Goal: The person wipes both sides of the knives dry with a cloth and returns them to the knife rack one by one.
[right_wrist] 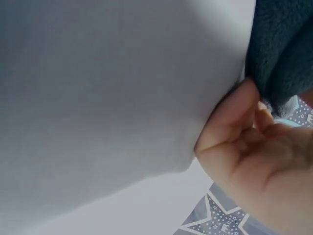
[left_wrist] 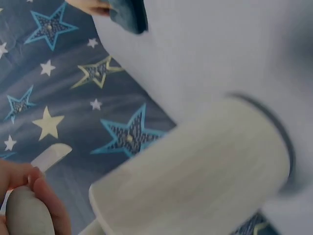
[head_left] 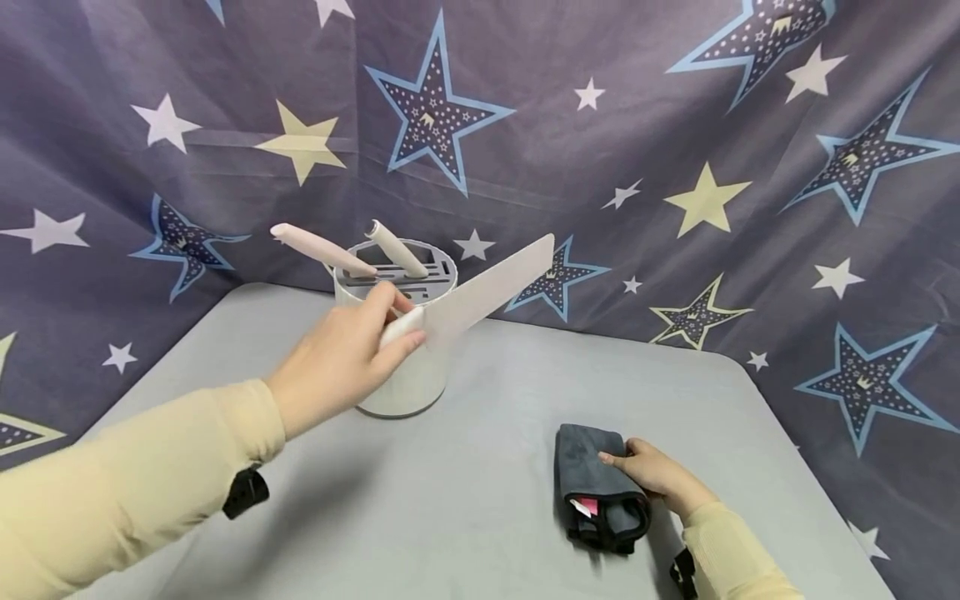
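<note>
My left hand (head_left: 341, 362) grips a kitchen knife (head_left: 487, 287) by its white handle, with the broad pale blade pointing up and to the right. The knife is in front of a round cream knife block (head_left: 408, 383), its blade outside the slots. In the left wrist view the handle's rounded end (left_wrist: 29, 213) shows between the fingers. My right hand (head_left: 663, 477) holds a folded dark grey cloth (head_left: 592, 462) at its right edge, thumb on top; a red and white tag (head_left: 585, 506) shows in its folds. The right wrist view shows the fingers at the cloth's plush side (right_wrist: 279, 44).
A pinkish handle (head_left: 318, 247) and a cream handle (head_left: 396, 250) stick up from the block's slotted grey top (head_left: 438, 265). The grey table (head_left: 465, 508) has its back edge against a star-patterned curtain (head_left: 570, 175).
</note>
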`<state>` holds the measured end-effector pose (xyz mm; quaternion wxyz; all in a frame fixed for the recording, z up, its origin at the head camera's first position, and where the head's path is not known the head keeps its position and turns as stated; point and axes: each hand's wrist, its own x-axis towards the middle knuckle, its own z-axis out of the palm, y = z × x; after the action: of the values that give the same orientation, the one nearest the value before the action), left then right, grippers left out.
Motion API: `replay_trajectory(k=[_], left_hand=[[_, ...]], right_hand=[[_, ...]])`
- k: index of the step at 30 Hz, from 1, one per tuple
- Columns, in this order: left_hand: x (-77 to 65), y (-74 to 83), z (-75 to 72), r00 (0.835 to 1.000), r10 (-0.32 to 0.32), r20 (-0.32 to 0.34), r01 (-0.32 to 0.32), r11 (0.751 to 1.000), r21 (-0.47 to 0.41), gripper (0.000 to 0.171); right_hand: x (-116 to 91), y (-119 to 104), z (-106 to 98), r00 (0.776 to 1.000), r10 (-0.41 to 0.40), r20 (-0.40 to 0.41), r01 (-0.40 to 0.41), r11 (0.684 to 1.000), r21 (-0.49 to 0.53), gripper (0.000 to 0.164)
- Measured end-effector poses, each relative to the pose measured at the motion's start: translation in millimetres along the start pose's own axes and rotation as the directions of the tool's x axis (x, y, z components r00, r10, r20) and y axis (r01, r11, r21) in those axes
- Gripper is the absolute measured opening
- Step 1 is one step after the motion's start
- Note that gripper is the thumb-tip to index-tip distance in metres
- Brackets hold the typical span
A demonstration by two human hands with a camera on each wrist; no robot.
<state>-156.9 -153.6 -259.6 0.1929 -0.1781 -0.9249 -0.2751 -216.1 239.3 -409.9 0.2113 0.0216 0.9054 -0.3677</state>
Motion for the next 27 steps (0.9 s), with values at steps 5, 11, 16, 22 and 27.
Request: replay_trajectory(k=[5,11,16,22,27], left_hand=[[9.9,-0.7,-28.9,0.997,0.065,0.035,-0.071,0.976,0.205,0.024],[22.7,6.0,-65.1,0.99,0.12,0.079,-0.142,0.893,0.427,0.016],[37.0,15.2,-97.3,0.981,0.145,0.13,-0.193,0.814,0.548,0.01],[45.5,15.2,-118.6,0.958,0.272,0.096,-0.267,0.71,0.652,0.021],[49.7,16.1,-129.2,0.956,0.271,0.115,-0.272,0.668,0.692,0.009]], right_hand=[[0.0,3.0,0.7,1.0,-0.008,0.019,0.007,0.996,0.086,0.047],[0.0,5.8,0.3,0.999,-0.014,0.048,0.009,0.995,0.099,0.043],[2.2,5.2,0.4,0.998,-0.001,0.058,-0.003,0.997,0.074,0.049],[1.3,4.6,-0.4,0.997,0.008,0.079,-0.014,0.996,0.085,0.059],[-0.2,6.2,-2.1,0.997,0.001,0.079,-0.004,0.999,0.046,0.073]])
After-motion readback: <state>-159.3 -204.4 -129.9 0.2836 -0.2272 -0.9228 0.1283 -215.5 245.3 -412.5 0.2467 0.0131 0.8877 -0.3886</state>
